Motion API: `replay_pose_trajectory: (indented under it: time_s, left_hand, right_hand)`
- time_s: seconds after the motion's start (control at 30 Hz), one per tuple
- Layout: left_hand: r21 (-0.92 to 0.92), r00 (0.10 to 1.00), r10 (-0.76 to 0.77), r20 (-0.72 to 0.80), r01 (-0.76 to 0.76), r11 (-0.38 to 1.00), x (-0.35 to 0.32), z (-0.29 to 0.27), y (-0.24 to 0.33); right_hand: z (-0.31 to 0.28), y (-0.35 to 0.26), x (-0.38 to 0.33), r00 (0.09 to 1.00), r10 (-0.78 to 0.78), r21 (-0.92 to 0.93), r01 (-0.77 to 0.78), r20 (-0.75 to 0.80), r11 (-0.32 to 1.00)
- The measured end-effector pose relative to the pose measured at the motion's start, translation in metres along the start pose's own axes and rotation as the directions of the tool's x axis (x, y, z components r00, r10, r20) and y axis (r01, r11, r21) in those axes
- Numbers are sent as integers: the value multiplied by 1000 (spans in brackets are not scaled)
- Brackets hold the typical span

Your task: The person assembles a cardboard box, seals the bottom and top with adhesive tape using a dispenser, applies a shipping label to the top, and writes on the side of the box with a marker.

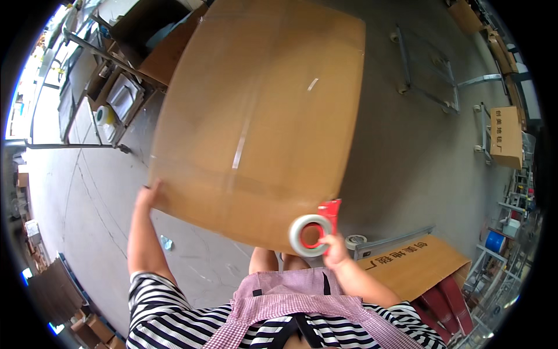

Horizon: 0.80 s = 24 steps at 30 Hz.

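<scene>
A large brown cardboard box [285, 128] fills the middle of the view, with a strip of clear shiny tape running along its face. My left hand [151, 195] grips the box at its near left corner; some of its fingers are hidden by the edge. At the near right corner, my right hand [336, 250] is closed round a red tape dispenser [329, 209] carrying a roll of pale tape [297, 237]. The dispenser's red head is against or just in front of the box edge; I cannot tell if it touches.
On the left stands a metal-framed cart [87, 145] with boxes and a tape roll [104, 115]. A low wheeled frame [427, 96] is at the far right. An open printed carton [418, 262] with dark red contents lies near my right arm, beside another roll [356, 239].
</scene>
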<state>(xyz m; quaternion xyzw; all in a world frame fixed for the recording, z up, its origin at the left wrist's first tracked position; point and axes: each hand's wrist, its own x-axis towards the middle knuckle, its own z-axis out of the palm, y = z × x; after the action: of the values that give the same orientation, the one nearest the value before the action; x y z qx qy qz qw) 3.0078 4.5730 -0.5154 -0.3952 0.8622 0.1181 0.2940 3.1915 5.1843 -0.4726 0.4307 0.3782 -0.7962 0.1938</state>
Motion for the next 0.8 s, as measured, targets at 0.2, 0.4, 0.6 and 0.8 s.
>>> replay_pose_trajectory:
  time_s: [0.2, 0.4, 0.6, 0.8]
  left_hand:
    - [95, 919, 167, 358, -214, 972, -229, 113, 93]
    - [-287, 1, 499, 867, -817, 500, -439, 211, 211]
    - [-651, 310, 743, 594, -357, 670, -478, 100, 310]
    - [-801, 249, 777, 578, 353, 483, -501, 24, 333]
  right_hand:
    - [-124, -224, 1, 883, -406, -347, 314, -234, 884]
    - [-50, -328, -74, 662, -747, -410, 667, -55, 622]
    - [12, -262, -160, 691, -705, -506, 670, 160, 543]
    - [45, -252, -179, 487, -739, -757, 652, 465, -46]
